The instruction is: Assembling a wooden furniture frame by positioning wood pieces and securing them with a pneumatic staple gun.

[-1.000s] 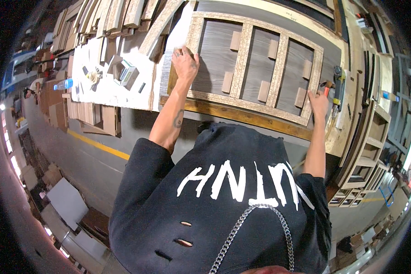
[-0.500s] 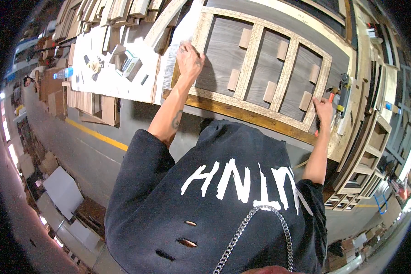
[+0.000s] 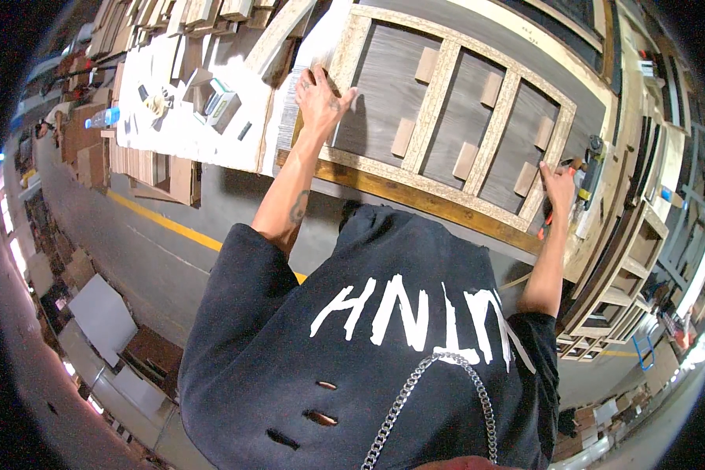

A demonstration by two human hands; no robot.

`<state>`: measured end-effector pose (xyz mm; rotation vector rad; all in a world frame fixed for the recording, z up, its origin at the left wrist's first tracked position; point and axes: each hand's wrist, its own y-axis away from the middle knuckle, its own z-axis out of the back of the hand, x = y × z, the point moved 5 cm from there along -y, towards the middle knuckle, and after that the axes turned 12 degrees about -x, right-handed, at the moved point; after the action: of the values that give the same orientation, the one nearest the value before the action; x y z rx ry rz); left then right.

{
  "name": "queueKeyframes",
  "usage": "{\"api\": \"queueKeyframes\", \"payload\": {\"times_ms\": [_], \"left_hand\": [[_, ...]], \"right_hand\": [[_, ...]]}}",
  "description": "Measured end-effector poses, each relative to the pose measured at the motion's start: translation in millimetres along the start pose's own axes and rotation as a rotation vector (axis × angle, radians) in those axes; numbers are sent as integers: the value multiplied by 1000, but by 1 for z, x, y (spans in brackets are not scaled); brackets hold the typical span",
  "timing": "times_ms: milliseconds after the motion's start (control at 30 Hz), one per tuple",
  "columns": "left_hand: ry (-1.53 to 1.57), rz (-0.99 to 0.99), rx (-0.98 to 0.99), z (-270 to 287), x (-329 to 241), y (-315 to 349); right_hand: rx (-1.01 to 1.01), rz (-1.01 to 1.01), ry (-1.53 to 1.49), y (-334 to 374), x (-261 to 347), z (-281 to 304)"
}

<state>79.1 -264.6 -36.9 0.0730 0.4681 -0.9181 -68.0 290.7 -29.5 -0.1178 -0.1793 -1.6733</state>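
Note:
A ladder-like wooden frame (image 3: 429,106) with three openings lies on a grey wood-grain panel (image 3: 388,70) in front of me. Small wooden blocks (image 3: 403,137) sit inside its openings, along the bars. At the frame's left end is my left hand (image 3: 321,103), open, thumb apart from the other fingers and close to the end bar. My right hand (image 3: 558,189) rests at the right end bar with its fingers apart, holding nothing I can see. Beside it lies an orange-handled hammer (image 3: 573,166), partly hidden by the hand.
A white-covered surface at left carries an open small box (image 3: 225,106) and a roll of tape (image 3: 157,102). A bottle (image 3: 102,119) stands at its left edge. Wooden strips (image 3: 204,12) are stacked behind. More wooden frames (image 3: 627,266) stand at right.
My left hand has spread its fingers and shifted slightly left at the frame's end. My right hand has moved a little right, its fingers still by the end bar.

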Motion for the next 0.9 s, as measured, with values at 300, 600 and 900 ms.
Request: {"api": "queueKeyframes", "payload": {"times_ms": [300, 600, 900], "left_hand": [[-41, -71, -26, -13, 10, 4], [-43, -236, -147, 4, 18, 44], [159, 97, -243, 40, 81, 104]], "right_hand": [[89, -10, 93, -2, 12, -1], [236, -10, 73, 27, -15, -8], [195, 35, 116, 94, -15, 0]]}}
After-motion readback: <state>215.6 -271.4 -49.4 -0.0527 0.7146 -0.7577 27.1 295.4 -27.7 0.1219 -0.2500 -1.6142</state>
